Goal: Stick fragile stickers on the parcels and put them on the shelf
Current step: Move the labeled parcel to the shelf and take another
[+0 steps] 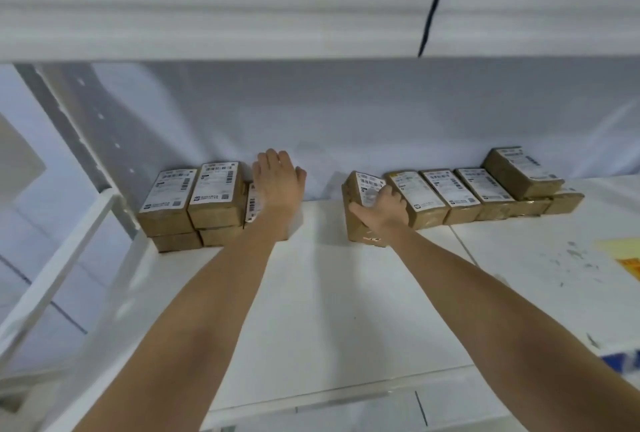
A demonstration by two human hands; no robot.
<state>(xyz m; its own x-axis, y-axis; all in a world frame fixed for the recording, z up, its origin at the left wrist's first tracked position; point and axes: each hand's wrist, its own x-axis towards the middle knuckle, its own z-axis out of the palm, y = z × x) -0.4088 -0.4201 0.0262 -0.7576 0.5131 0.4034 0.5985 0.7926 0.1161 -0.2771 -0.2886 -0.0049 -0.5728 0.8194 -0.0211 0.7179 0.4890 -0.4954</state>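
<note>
Brown parcels with white shipping labels line the back of a white shelf (pixel 311 286). My left hand (pixel 277 182) lies flat with straight fingers on a parcel (pixel 252 206) that is mostly hidden under it, beside a stacked group of parcels (pixel 194 203) at the left. My right hand (pixel 384 206) grips an upright parcel (pixel 360 203) with a round clear sticker on its label. That parcel stands at the left end of a leaning row of parcels (pixel 464 194).
The shelf above (pixel 242 29) overhangs the space. A grey perforated upright (pixel 86 126) and a white frame (pixel 62 251) stand at the left. Yellow stickers (pixel 623 258) lie at the right edge. Bare shelf surface stretches between my forearms.
</note>
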